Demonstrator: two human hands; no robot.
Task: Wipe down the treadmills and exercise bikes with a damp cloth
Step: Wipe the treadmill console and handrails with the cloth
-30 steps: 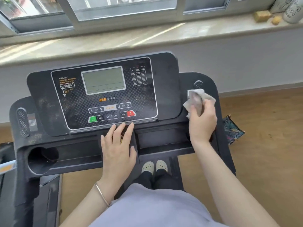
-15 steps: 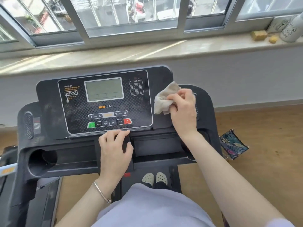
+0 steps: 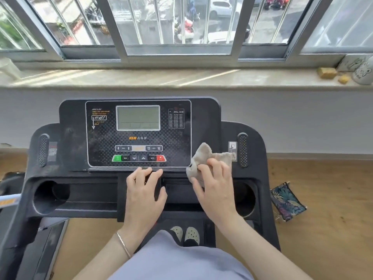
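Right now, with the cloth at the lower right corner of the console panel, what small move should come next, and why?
Probably slide the cloth up and left across the console panel. The right hand holds it at the panel's lower right corner, the panel face looks dusty, and the left hand rests below the buttons, clear of that path.

A barred window (image 3: 177,23) is filling the twelve o'clock band, with a white car (image 3: 221,9) showing through it. Below it, a pale stone sill (image 3: 141,77) is catching stripes of sun. At two o'clock two yellow sponge pieces (image 3: 327,73) are lying on the sill just beside a white mug (image 3: 363,74). At four o'clock a small leaf-print folding stool (image 3: 287,201) is sitting on the wooden floor (image 3: 333,229).
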